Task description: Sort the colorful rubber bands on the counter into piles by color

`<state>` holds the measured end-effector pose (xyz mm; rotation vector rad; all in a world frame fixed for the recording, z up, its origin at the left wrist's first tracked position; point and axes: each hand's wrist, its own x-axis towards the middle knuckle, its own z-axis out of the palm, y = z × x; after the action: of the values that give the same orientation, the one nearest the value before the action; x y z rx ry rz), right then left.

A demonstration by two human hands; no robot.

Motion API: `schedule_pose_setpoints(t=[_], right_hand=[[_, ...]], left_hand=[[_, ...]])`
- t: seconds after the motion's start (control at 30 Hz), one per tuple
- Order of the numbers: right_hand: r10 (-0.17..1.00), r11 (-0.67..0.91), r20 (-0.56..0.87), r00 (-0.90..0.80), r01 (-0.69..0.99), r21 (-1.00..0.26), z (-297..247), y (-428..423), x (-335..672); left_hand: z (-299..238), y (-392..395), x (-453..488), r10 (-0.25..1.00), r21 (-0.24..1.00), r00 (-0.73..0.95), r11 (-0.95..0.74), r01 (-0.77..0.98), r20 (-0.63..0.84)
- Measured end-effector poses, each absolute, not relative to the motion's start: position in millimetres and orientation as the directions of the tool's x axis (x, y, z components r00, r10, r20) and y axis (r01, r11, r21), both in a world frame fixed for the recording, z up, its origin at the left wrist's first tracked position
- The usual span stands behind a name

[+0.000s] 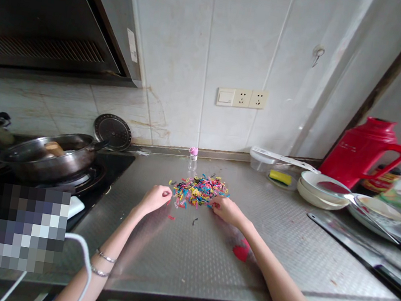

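Observation:
A loose pile of small rubber bands (200, 189) in many colours lies on the steel counter (184, 259). Just left of it is my left hand (157, 198), its thumb and fingers closed in a pinch; whatever is between them is too small to make out. At the pile's right edge, my right hand (227, 210) has its fingers curled down against the bands, and its fingertips are partly hidden. A few stray bands lie in front of the pile. Behind it stands a small clear bottle (193, 161) with a pink cap.
On the left, a steel pan (52, 156) sits on the black stove (115, 168); a white cable (86, 249) crosses near my left forearm. At right are stacked bowls (319, 201), a yellow sponge (280, 177), a red thermos (358, 151) and a long knife (345, 242).

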<state>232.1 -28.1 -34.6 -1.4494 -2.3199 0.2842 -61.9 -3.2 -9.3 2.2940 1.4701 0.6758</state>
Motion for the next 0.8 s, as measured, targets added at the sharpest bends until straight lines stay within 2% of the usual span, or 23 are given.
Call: schedule_pose_setpoints(t=[0.1, 0.2, 0.33, 0.53, 0.67, 0.8], right_hand=[[0.891, 0.453, 0.244, -0.383, 0.791, -0.412, -32.6, -28.4, 232.4], [0.881, 0.472, 0.239, -0.409, 0.717, -0.514, -26.6, -29.5, 237.0], [0.844, 0.479, 0.131, -0.519, 0.624, -0.618, -18.5, -35.0, 243.7], [0.825, 0.422, -0.020, -0.565, 0.639, -0.643, -13.3, -41.7, 248.7], [0.880, 0.402, 0.066, -0.471, 0.664, -0.630, -9.0, -36.8, 263.1], [0.934, 0.351, 0.171, -0.313, 0.723, -0.595, -9.0, -29.3, 282.7]], left_hand=[[-8.5, -4.6, -60.0, 0.913, 0.529, 0.351, -0.407, 0.744, 0.208], [-7.5, -5.2, -58.2, 0.909, 0.552, 0.361, -0.415, 0.723, 0.211], [-6.6, -7.0, -54.6, 0.891, 0.580, 0.399, -0.447, 0.681, 0.219], [-8.4, -13.7, -40.9, 0.874, 0.647, 0.443, -0.456, 0.611, 0.197], [-5.1, -10.7, -24.3, 0.865, 0.680, 0.478, -0.444, 0.584, 0.154], [2.2, 0.3, 2.8, 0.843, 0.617, 0.508, -0.497, 0.610, 0.176]])
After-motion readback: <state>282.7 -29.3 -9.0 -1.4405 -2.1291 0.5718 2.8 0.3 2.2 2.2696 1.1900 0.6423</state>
